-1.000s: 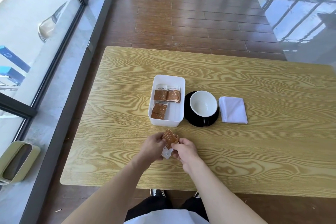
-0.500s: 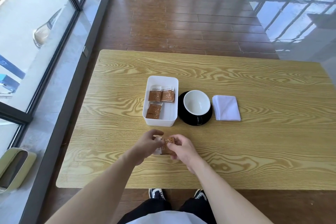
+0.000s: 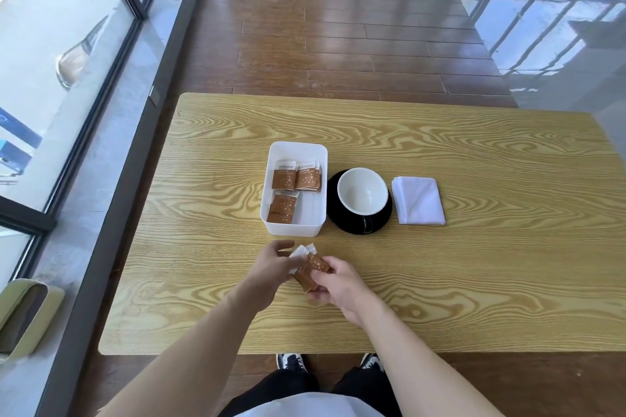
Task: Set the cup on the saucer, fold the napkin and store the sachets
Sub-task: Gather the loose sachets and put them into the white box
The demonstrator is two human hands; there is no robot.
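A white cup [image 3: 362,191] stands on a black saucer [image 3: 338,217] at the table's middle. To its right lies a folded white napkin [image 3: 418,200]. Left of the saucer, a white box [image 3: 318,200] holds several brown sachets [image 3: 296,178]. In front of the box, my left hand [image 3: 271,271] and my right hand [image 3: 338,281] together hold a small bunch of brown sachets [image 3: 313,267] just above the tabletop. Both hands pinch the bunch from either side.
The wooden table [image 3: 474,281] has bare surface all around the items. A glass wall with a dark frame [image 3: 111,179] runs along the left. A green bin [image 3: 23,311] stands on the floor at the lower left.
The hands have lowered the sachet bunch toward the tabletop and shifted their grip on it. The camera tilted slightly. The cup, napkin and box have not moved.
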